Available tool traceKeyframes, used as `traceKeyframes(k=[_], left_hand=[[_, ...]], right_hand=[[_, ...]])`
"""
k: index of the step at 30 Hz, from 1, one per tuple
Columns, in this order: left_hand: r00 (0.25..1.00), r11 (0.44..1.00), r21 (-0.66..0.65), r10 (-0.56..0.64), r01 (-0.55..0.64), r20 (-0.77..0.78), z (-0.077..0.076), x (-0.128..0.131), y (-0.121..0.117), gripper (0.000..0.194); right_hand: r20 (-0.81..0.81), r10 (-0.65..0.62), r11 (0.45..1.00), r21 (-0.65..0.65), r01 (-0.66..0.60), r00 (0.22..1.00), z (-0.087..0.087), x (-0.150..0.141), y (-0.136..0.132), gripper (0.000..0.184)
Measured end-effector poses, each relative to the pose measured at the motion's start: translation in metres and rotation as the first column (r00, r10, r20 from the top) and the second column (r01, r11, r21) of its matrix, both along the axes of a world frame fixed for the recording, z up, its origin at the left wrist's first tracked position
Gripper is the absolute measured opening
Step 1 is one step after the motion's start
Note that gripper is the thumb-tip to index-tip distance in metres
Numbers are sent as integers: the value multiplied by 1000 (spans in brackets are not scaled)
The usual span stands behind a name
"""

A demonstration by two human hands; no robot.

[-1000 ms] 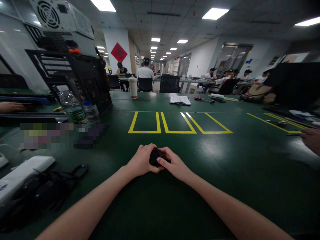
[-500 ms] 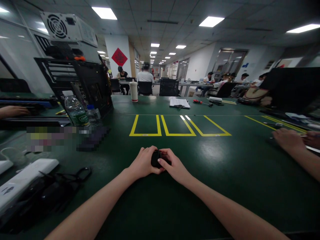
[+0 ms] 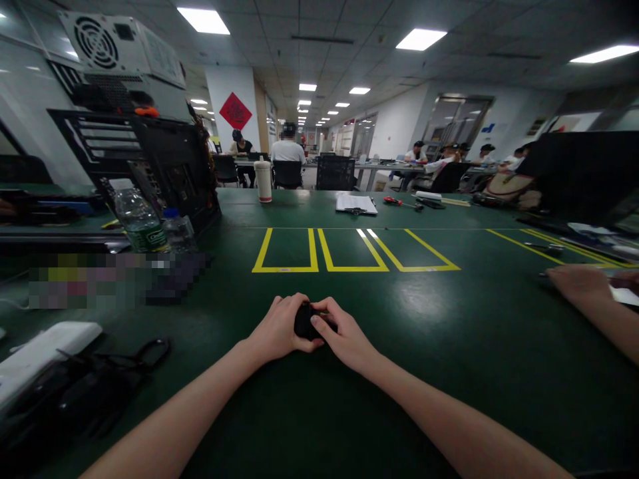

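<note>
Free tabletop (image 3: 359, 296) ahead, bottles (image 3: 140, 218) left

No word or number can be read for certain. The green label (image 3: 152, 237) on the bottle (image 3: 130, 213) carries pale script (the first letter looks like a C), too blurred to make out. On the pillar (image 3: 224, 145), a red diamond sign (image 3: 235, 110) bears dark writing, likewise illegible. The label (image 3: 164, 56) on the side of the power supply (image 3: 127, 52) and the tags (image 3: 284, 271) on the yellow tape (image 3: 314, 251) are too small to decipher.
</note>
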State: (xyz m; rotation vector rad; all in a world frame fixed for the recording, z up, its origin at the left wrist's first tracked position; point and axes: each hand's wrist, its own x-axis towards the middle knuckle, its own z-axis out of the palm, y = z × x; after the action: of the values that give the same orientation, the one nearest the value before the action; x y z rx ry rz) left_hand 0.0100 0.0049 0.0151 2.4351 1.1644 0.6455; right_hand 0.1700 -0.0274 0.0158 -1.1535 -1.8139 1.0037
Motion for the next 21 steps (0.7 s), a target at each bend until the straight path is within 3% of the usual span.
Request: traceKeyframes(k=[9,12,16,21], left_hand=[[1000,1000,2,-6,6,-8,-2,0,2,54],[1000,999,36,-6,6,5,-4,0,2,55],[999,998,52,-34,34,-2,-5,-1,1,50],[1000,997,81,-9,8,5,-7,-1,2,54]], right_hand=[[46,-70,998,0,70,996,-8,0,4,31],[72,-30,999,-10,31,997,-8,2,3,26],[-18,49,998,-23,-50,999,-7,0,0,26],[-34,31,999,19,-30,999,-9,-2,1,20]])
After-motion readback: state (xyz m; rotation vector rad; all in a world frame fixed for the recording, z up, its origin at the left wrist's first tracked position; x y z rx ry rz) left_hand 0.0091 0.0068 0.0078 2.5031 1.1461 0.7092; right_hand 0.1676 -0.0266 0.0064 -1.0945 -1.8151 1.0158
